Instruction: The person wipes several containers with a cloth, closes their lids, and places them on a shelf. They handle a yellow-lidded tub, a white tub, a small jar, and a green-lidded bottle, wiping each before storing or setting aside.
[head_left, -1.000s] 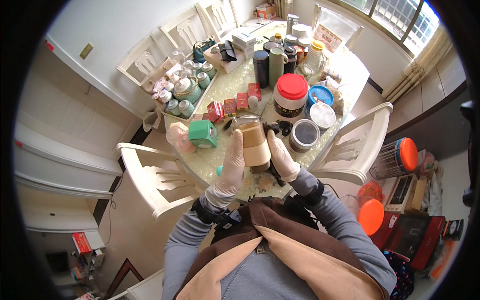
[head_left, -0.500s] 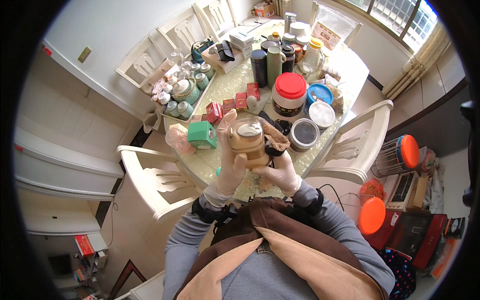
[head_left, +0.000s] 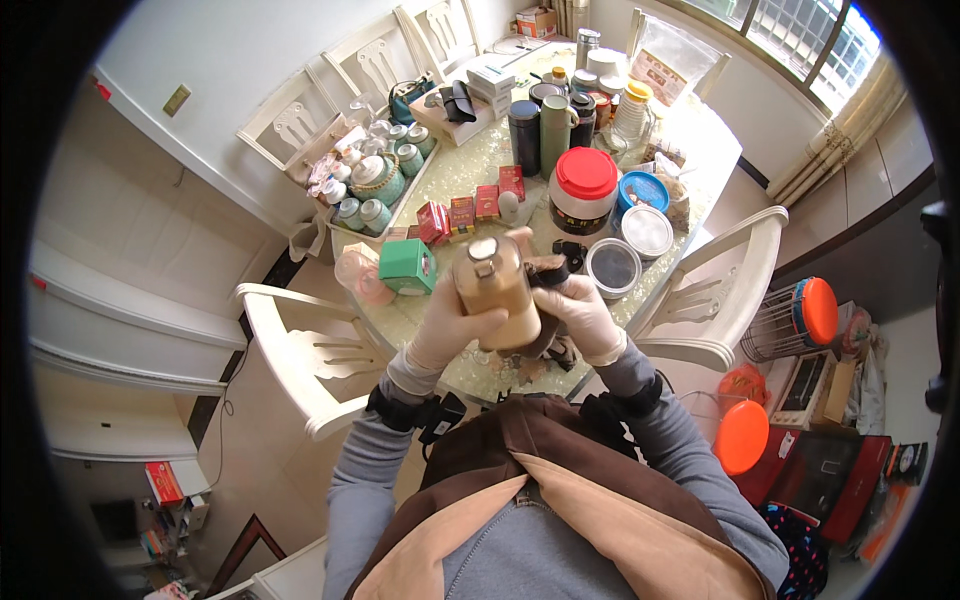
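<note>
Both my hands wear pale thin gloves and are raised over the near part of the table. A see-through tan jar (head_left: 497, 300) with a silvery round piece on the end facing me is held tilted by my left hand (head_left: 440, 325), its fingers wrapped around the side. My right hand (head_left: 588, 318) is closed on a brown fuzzy cloth (head_left: 548, 278) with dark edges, pressed against the jar's right side. Motion blurs the cloth, and the jar hides part of it. Beyond my hands stand a green box (head_left: 407, 266) and a round clear canister (head_left: 612, 268).
The table (head_left: 470, 165) also bears a red-lidded tub (head_left: 583, 190), a blue-lidded tub (head_left: 641, 190), small red boxes (head_left: 435, 222), dark and green flasks (head_left: 524, 138), and a tray of teaware (head_left: 375, 185). Chairs stand close at left (head_left: 305, 365) and right (head_left: 700, 315).
The jar has turned in my left hand and tipped more upright, its silvery end now higher. My left hand has slid lower along it, and the cloth has shifted behind its right side.
</note>
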